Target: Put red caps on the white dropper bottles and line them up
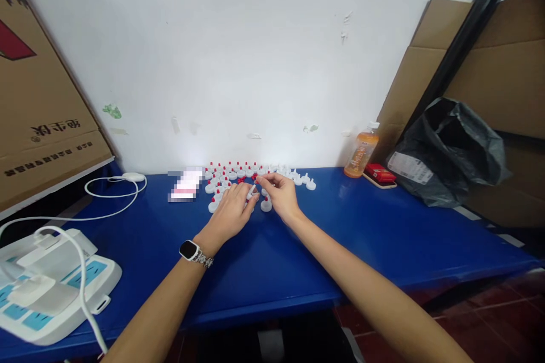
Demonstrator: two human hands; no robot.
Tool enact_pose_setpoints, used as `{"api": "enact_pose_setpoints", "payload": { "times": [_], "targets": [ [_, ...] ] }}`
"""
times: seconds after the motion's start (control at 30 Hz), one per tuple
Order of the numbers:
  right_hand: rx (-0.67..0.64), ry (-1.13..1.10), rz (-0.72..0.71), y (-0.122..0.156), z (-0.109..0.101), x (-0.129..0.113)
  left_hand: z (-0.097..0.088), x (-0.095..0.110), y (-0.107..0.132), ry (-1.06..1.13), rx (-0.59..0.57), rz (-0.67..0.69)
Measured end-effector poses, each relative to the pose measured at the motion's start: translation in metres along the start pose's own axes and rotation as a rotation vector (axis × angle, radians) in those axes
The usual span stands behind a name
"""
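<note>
My left hand [234, 209], with a watch on its wrist, is closed on a white nozzle cap [251, 190] whose narrow spout points up and to the right. Just right of it, my right hand [280, 194] has thumb and fingers pinched together; whatever lies between them is too small to make out. Small loose red tips [242, 180] lie behind the hands. White nozzle caps with red tips [212, 188] stand around to the left and behind, one [266, 204] between my hands. Plain white nozzle caps [310, 184] without red tips stand behind my right hand.
The blue table [323, 249] runs along a white wall. On the left are a power strip [102, 278] and a white cable [63, 218]. To the right stand an orange drink bottle [361, 153], a red packet [380, 173] on a phone, and a dark plastic bag [451, 153].
</note>
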State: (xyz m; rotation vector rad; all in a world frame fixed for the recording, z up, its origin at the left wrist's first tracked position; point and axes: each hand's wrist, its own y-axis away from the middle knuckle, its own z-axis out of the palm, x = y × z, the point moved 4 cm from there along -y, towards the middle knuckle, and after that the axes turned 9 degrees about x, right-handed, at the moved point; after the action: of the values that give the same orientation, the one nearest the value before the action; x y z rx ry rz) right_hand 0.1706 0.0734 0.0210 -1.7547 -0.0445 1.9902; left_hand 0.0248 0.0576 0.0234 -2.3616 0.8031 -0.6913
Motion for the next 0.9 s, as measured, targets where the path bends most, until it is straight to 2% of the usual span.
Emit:
{"api": "enact_pose_setpoints", "payload": {
  "times": [0.1, 0.27, 0.7, 0.8, 0.9],
  "targets": [
    [-0.021, 0.012, -0.023, 0.005, 0.003, 0.000, 0.000, 0.000, 0.000, 0.015, -0.003, -0.011],
    [-0.017, 0.068, -0.143, 0.012, 0.004, -0.005, -0.004, 0.001, 0.002, 0.139, 0.066, -0.016],
    [-0.071, 0.044, -0.091, 0.016, 0.010, -0.017, -0.005, 0.002, 0.005, 0.178, 0.072, -0.026],
    [-0.135, 0.000, -0.066, 0.013, 0.009, -0.017, -0.005, 0.004, 0.004, 0.181, 0.069, -0.022],
    [-0.268, -0.036, -0.008, 0.004, 0.009, -0.020, -0.004, 0.004, 0.002, 0.184, 0.061, -0.026]
  ]
}}
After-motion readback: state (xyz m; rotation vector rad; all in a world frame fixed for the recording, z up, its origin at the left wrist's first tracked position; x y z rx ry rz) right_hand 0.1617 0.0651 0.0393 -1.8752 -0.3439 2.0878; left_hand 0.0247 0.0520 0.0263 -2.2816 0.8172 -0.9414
